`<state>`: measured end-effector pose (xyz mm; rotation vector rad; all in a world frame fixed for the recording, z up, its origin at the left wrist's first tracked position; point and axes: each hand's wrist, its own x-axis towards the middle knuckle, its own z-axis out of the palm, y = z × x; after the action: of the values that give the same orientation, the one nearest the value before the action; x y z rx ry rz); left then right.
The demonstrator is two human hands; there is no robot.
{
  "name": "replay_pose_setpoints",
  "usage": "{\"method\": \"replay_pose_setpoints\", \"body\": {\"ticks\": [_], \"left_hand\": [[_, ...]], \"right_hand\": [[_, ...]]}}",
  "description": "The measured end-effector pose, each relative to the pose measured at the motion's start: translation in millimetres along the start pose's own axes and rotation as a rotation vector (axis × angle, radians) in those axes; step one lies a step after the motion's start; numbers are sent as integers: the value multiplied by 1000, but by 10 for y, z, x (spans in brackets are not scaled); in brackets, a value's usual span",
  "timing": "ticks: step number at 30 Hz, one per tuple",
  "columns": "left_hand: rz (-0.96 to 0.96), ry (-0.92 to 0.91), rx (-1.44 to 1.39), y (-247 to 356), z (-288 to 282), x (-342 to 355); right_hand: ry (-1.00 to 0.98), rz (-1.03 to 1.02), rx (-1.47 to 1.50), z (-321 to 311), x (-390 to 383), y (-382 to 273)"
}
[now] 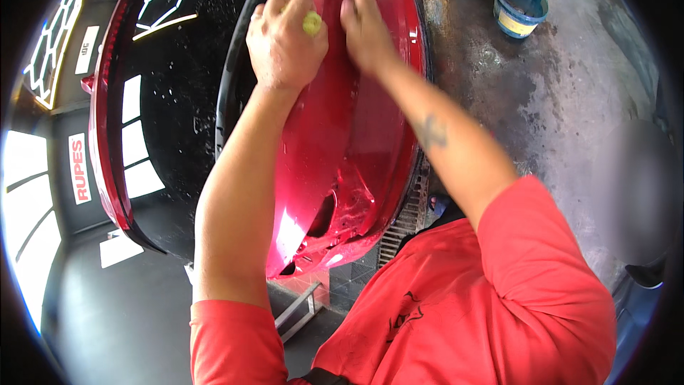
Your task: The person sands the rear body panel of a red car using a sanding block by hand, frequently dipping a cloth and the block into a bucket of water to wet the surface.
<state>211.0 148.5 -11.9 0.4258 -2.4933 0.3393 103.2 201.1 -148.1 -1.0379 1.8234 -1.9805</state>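
The left hand point(285, 46) is clenching its fingers point(274, 6) around a small, rounded, yellow-green piece point(312, 23), which is peeking out on the thumb side, its long axis hiding. The straightened, unclenched right hand point(367, 32) is lying just rightward, over a glossy red curved car panel point(331, 125) running lengthwise away.

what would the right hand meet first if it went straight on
Likely more of the red panel; no other thing shows ahead of the right hand before the picture's edge, though depth is unclear.
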Motion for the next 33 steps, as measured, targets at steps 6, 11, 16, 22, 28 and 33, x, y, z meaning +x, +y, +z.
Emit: {"method": "replay_pose_setpoints", "body": {"ticks": [6, 11, 16, 22, 28, 33], "left_hand": [[-60, -63, 3, -26, -134, -83], [-23, 62, -98, 43, -50, 12], [-67, 158, -148, -33, -99, -88], [-58, 142, -158, 52, -57, 34], [-108, 131, -132, -54, -114, -146], [-81, 112, -148, -4, -86, -35]], "right_hand": [[-310, -84, -127, -50, -1501, -602], [-126, 91, -60, -206, 633, -223], [-371, -83, -17, -92, -1403, -644], [-72, -45, -170, -25, 604, -187], [-371, -104, -44, -100, -1076, -650], [-183, -70, -123, -59, 110, -481]]}}
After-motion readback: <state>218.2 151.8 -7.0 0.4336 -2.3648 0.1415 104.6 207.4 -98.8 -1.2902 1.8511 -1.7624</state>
